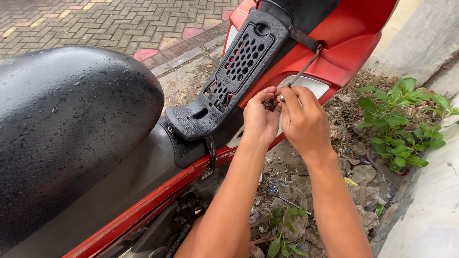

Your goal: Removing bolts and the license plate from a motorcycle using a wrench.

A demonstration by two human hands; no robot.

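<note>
Both hands meet at the rear side of a red scooter (344,43). My left hand (258,119) pinches a small dark metal part (268,104) between thumb and fingers. My right hand (302,117) grips the lower end of a thin metal rod (304,69), which runs up and right to a dark strap on the red body panel. A black perforated rear rack (234,71) lies just left of the hands. Whether the small part is a nut or a bolt cannot be told.
The wet black seat (71,129) fills the left. Patterned paving (114,21) lies behind. Rubble, litter and dry leaves (363,177) cover the ground under my arms. A green plant (399,124) grows beside a concrete wall (430,210) on the right.
</note>
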